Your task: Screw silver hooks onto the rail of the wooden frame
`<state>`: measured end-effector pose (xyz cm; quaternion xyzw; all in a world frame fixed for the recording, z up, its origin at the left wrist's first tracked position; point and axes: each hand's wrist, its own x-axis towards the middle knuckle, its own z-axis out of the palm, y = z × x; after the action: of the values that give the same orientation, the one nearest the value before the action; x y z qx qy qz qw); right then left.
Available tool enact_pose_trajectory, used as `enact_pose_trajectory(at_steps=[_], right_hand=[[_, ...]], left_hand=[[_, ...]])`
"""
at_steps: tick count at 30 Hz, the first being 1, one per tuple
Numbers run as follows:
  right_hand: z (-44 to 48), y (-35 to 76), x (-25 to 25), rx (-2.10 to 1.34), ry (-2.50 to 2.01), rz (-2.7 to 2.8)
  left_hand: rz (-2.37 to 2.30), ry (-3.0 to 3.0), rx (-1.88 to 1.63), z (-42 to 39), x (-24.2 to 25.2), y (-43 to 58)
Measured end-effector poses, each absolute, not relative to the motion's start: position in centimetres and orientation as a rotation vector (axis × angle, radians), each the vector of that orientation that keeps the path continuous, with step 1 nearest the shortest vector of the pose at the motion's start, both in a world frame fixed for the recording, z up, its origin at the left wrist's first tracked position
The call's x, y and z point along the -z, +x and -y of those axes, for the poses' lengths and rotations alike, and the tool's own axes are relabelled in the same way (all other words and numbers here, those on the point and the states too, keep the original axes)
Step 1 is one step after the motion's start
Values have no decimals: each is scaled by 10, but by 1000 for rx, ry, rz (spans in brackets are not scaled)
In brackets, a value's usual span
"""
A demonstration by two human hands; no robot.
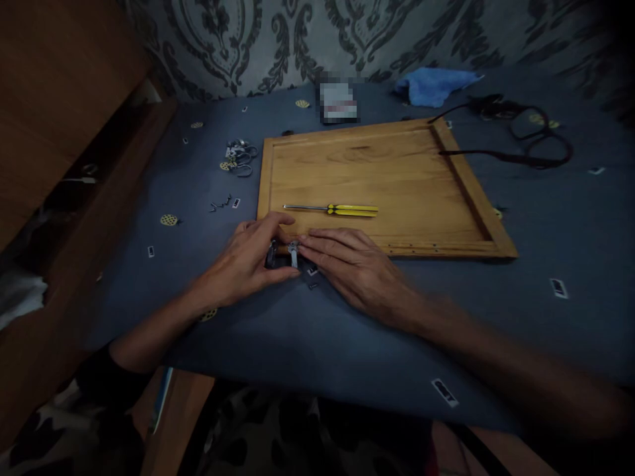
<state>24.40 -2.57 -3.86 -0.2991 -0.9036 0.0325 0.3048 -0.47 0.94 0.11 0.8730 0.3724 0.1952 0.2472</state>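
My left hand curves its thumb and index finger around a small metal hook at the near left corner of a wooden framed board. A darker part of the hook lies in shadow inside that grip. My right hand reaches in from the right, fingers pressed together, their tips at the hook; its thumb and anything pinched there are hidden. Just below the fingertips, a small screw lies on the cloth. A yellow and black screwdriver rests on the board behind both hands, its shaft pointing left.
Several metal hooks lie piled left of the board, with several loose screws nearer me. Behind the board are a blurred small box and a blue cloth. Eyeglasses overlap its right side. A wooden cabinet borders the left.
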Motion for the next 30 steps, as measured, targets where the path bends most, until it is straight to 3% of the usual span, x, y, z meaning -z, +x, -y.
enact_pose_trajectory(at_steps=[11, 16, 21, 30], right_hand=[[21, 245, 44, -98, -791, 2473], [21, 245, 43, -79, -784, 2498], [19, 244, 49, -151, -741, 2422], [19, 244, 42, -103, -707, 2450]], left_hand=[[-1023, 2478, -518, -11, -3, -9], [-948, 2894, -721, 10, -28, -1], [-655, 3324, -502, 39, -31, 16], [-545, 3334, -218, 46, -11, 23]])
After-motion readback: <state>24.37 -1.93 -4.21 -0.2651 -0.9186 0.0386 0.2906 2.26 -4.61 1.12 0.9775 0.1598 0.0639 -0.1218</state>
